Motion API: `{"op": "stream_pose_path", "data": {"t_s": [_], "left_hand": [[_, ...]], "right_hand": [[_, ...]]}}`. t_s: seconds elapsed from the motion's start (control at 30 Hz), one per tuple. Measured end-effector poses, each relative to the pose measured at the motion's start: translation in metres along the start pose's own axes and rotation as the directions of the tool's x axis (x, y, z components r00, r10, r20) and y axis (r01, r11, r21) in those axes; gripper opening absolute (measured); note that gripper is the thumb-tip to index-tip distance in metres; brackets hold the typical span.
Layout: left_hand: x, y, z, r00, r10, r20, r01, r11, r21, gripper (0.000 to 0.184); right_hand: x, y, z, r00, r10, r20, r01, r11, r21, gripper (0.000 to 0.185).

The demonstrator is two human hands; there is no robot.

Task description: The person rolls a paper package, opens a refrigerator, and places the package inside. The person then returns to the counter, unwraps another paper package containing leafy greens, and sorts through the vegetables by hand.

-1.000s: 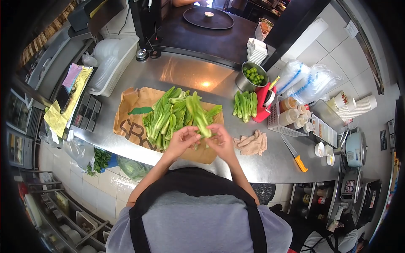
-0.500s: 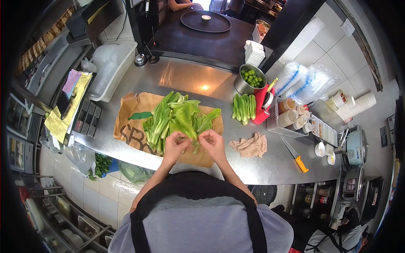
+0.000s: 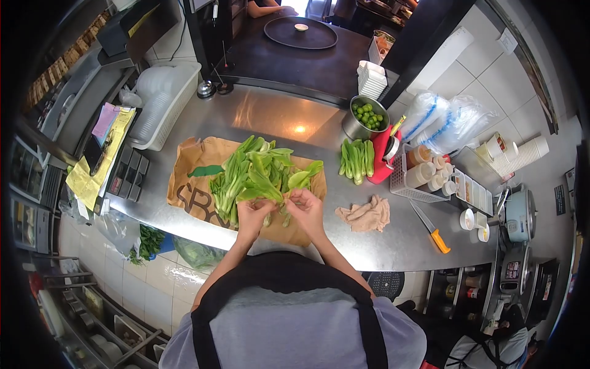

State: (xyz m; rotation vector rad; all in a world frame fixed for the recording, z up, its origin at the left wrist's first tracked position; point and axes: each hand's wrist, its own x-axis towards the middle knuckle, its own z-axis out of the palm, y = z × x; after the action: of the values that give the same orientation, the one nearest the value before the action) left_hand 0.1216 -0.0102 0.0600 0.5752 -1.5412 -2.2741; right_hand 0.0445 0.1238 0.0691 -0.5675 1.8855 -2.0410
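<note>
My left hand (image 3: 253, 216) is closed, pinching the base of a leafy green (image 3: 263, 178) that looks like bok choy. Facing it, my right hand (image 3: 306, 214) pinches close to the same stem end, fingertips a short gap from the left ones. The green's broad leaves point away from me and lean left. Beneath and beyond the hands, a pile of bok choy (image 3: 235, 169) lies on a flattened brown paper bag (image 3: 190, 157). What sits right between the fingertips is too small to make out.
A separate bunch of greens (image 3: 356, 161) lies to the right, by a red device (image 3: 382, 161) and a metal pot of limes (image 3: 353, 127). A crumpled cloth (image 3: 365, 214) and an orange-handled knife (image 3: 438, 240) rest near the front edge. Sauce bottles fill a white basket (image 3: 418, 195).
The held green has tipped to the left and lower. My left hand has turned slightly and dropped a little; the right stays close to its earlier place.
</note>
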Motion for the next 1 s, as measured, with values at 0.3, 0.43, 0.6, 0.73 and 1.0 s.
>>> {"op": "stream_pose_path", "data": {"t_s": [0.3, 0.43, 0.6, 0.73, 1.0], "left_hand": [[0.003, 0.004, -0.002, 0.994, -0.056, 0.096, 0.085, 0.940, -0.329, 0.019], [0.005, 0.008, -0.010, 0.986, -0.068, 0.150, 0.115, 0.938, -0.328, 0.023], [0.000, 0.022, -0.006, 0.972, -0.146, 0.185, 0.171, 0.978, -0.123, 0.027], [0.000, 0.013, -0.008, 0.962, -0.122, 0.242, 0.119, 0.993, 0.029, 0.026], [-0.004, 0.010, -0.012, 0.950, -0.136, 0.280, 0.113, 0.989, 0.096, 0.022]], "right_hand": [[0.003, -0.002, -0.014, 0.921, 0.347, 0.175, -0.370, 0.646, 0.667, 0.012], [0.003, 0.007, -0.033, 0.892, 0.413, 0.182, -0.450, 0.778, 0.439, 0.017], [0.002, -0.002, -0.035, 0.979, 0.176, 0.098, -0.143, 0.949, -0.281, 0.028], [0.005, -0.010, -0.024, 0.877, 0.355, 0.323, -0.417, 0.897, 0.146, 0.025], [0.008, -0.001, -0.033, 0.767, 0.402, 0.500, -0.621, 0.662, 0.419, 0.015]]}}
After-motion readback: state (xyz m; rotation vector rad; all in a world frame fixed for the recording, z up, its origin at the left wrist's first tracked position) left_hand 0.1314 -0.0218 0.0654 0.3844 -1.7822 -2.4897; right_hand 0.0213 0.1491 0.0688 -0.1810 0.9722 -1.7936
